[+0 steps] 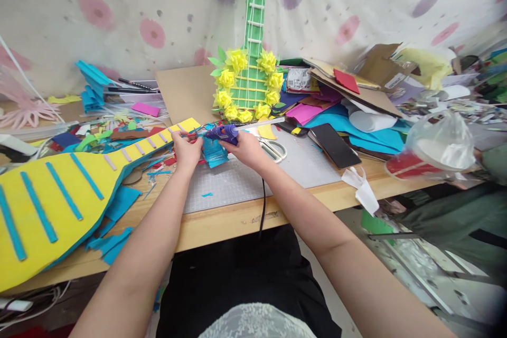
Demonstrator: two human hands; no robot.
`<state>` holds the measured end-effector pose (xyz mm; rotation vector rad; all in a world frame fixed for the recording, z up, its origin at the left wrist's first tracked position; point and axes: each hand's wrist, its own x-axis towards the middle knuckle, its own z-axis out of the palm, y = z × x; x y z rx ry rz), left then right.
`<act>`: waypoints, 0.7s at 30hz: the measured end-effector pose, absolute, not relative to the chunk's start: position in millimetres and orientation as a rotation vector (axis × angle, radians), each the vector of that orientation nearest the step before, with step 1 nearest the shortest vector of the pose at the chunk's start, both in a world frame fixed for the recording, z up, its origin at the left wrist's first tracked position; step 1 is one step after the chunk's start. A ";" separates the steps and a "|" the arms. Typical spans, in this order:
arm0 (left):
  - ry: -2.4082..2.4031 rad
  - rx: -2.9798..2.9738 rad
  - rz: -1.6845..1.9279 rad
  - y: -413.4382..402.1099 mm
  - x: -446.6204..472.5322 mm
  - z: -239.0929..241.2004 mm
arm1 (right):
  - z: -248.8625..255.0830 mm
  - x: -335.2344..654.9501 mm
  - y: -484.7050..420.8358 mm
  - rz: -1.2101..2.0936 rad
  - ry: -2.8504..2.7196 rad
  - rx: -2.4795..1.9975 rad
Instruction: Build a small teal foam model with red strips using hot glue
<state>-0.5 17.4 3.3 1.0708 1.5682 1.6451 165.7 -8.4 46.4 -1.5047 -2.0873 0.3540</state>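
Both hands meet near the center of the frame, above the far part of a grey cutting mat (253, 185) on the wooden tabletop (222, 232). Closed around a purple glue gun (222, 132), the right hand (247, 150) keeps its nozzle pointing left over a small blue piece (216, 154); a clear glue stick (263, 122) juts from the gun's back. Fingers of the left hand (187, 150) are curled beside the nozzle, among small red and blue bits; whether they grip anything I cannot tell.

Gluing at the blue piece looks under way and unfinished, though what has bonded is too small to make out. Elsewhere, a yellow guitar-shaped piece (37, 182) at left already carries blue strips (63, 190) on its body and lilac strips (110, 162) along its neck, but no strings or flowers show on it. At upper center, a green guitar-shaped piece (255, 69) looks much further along, with white crossbars (255, 24), strings and a ring of yellow flowers (226, 79). White-handled scissors (273, 149) lie just right of the right hand.
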 end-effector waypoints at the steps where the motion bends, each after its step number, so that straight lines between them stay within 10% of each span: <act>1: 1.564 1.075 1.646 17.6 -0.8 2.6 | 46.4 166.3 -8.2 0.353 -2.086 -1.505; 21: 1.612 1.064 1.614 16.8 0.5 4.7 | 42.4 180.4 -0.6 0.334 -2.005 -1.548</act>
